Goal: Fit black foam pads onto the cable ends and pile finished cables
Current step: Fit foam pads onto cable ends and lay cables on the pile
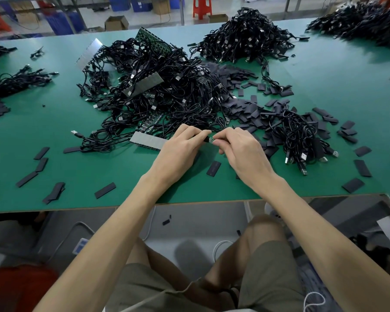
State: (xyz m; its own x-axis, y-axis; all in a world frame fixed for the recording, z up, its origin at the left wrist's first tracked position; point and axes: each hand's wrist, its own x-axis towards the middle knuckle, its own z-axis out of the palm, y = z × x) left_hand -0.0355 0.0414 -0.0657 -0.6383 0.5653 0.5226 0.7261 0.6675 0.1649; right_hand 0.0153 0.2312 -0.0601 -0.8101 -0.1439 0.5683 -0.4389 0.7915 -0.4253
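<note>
Pinching what is judged a pad (202, 136), left hand (178, 152) is facing right hand (243, 152), which is pinching the cable end (210, 140) between them; its axis is lying left-right, over the near table (122, 176).

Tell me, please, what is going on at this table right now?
A person seated at the green table pinches a foam pad in the left hand and a cable end in the right hand; the two meet between the hands. A tangle of cables lies just behind the hands, loose foam pads are scattered to its right, and another cable pile sits farther back.
</note>
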